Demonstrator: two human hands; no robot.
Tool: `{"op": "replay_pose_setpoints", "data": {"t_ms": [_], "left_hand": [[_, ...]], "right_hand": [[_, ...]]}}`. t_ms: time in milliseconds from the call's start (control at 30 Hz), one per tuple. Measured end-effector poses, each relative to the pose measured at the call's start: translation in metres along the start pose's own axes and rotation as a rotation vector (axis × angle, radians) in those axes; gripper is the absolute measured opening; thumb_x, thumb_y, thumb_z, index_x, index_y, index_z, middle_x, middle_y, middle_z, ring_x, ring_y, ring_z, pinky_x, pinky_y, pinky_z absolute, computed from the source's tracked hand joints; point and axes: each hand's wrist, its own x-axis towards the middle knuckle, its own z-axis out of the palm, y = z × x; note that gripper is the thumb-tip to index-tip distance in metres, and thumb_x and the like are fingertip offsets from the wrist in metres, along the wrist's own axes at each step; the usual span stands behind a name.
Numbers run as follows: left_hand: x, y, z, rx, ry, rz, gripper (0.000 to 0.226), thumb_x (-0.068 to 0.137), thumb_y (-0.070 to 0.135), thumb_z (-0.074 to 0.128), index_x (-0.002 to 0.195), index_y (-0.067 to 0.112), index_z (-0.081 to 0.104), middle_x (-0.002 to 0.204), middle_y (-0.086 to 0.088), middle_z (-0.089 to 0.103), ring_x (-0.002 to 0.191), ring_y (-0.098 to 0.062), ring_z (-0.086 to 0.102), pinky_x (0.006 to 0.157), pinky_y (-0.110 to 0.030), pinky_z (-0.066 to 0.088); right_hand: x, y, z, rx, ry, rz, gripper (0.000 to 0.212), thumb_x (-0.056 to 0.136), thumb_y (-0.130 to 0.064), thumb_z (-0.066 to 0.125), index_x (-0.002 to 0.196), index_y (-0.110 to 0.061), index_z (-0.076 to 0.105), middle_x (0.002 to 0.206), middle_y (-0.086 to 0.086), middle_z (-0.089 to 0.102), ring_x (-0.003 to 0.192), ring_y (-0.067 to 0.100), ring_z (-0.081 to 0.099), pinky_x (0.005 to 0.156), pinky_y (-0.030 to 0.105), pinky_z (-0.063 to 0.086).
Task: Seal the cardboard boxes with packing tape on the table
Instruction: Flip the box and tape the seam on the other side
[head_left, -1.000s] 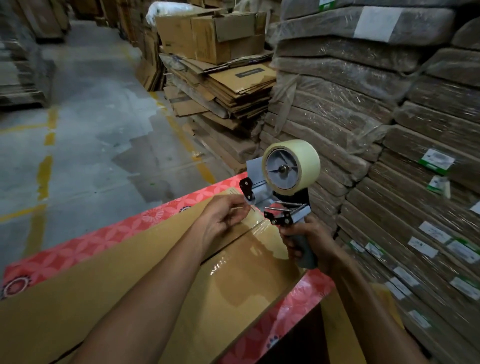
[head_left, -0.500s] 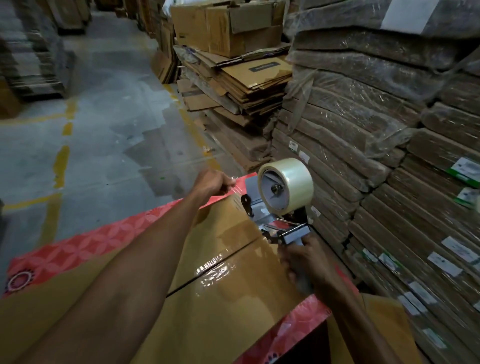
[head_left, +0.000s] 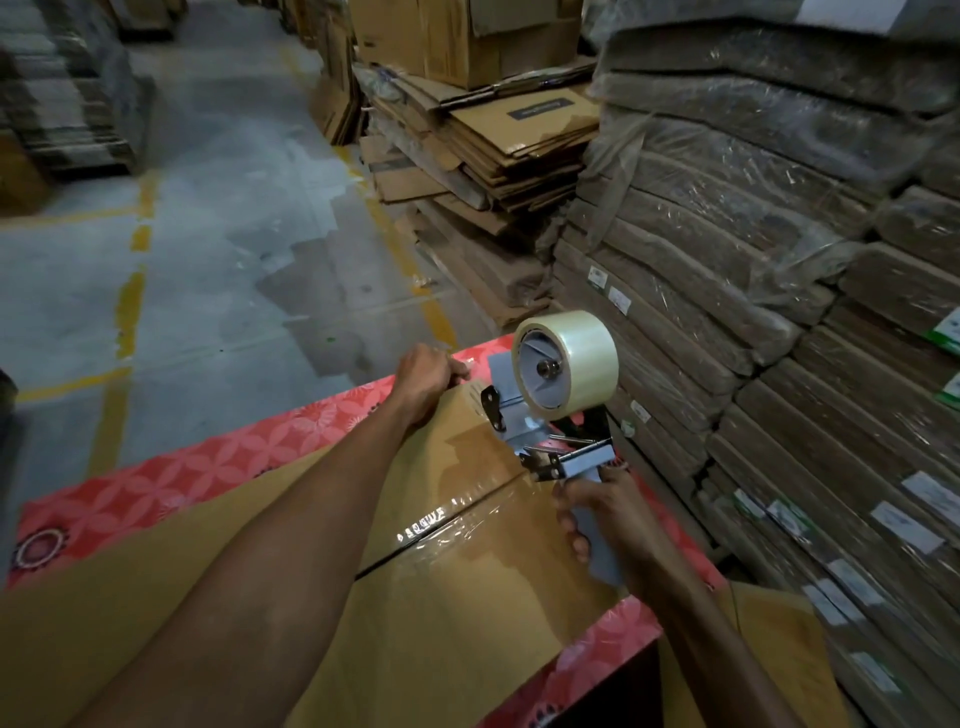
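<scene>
Fingers (head_left: 571, 525) of the right hand clench the tape dispenser (head_left: 558, 405) handle, while the left hand (head_left: 423, 376) curls over the far edge of the flat cardboard box (head_left: 452, 587) on the red-patterned worktop (head_left: 171, 480). Glossy tape (head_left: 467, 512) covers the box's centre seam beside the dispenser. Pulling at a skew could wrinkle it off the seam.
</scene>
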Motion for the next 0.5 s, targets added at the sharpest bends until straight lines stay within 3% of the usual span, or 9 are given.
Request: {"op": "replay_pose_setpoints", "data": {"t_ms": [167,300,367,500], "left_hand": [[0.004,-0.001,-0.001,0.077,-0.011,-0.058,0.009,0.076,0.016,0.081,0.075,0.007,0.079,0.077,-0.011,0.075,0.070,-0.023,0.069,0.073,-0.040,0.056],[0.003,0.002,-0.003,0.119,-0.080,-0.146,0.012,0.072,0.015,0.082,0.069,0.007,0.072,0.074,-0.010,0.073,0.057,-0.020,0.064,0.055,-0.029,0.051],[0.005,0.002,-0.006,0.139,-0.120,-0.177,0.018,0.073,0.018,0.083,0.073,0.006,0.070,0.078,-0.011,0.072,0.059,-0.021,0.064,0.055,-0.026,0.049],[0.010,-0.005,-0.005,0.414,-0.096,-0.080,0.036,0.078,0.031,0.082,0.097,0.002,0.072,0.099,-0.012,0.072,0.091,-0.028,0.069,0.076,-0.033,0.055]], "right_hand": [[0.002,0.000,-0.002,-0.016,0.016,0.022,0.014,0.083,0.003,0.056,0.071,-0.004,0.056,0.057,0.011,0.047,0.044,0.020,0.039,0.046,0.029,0.029],[0.007,-0.002,0.000,-0.079,0.075,0.087,0.012,0.080,0.001,0.059,0.069,-0.004,0.057,0.056,0.012,0.048,0.042,0.020,0.040,0.045,0.028,0.028],[0.010,-0.004,0.002,-0.148,0.102,0.121,0.013,0.079,-0.002,0.061,0.066,-0.004,0.059,0.056,0.013,0.050,0.040,0.020,0.042,0.045,0.027,0.029],[0.011,-0.011,0.000,-0.176,0.106,0.167,0.012,0.081,-0.001,0.059,0.070,0.000,0.058,0.057,0.013,0.050,0.040,0.021,0.043,0.044,0.025,0.031]]}}
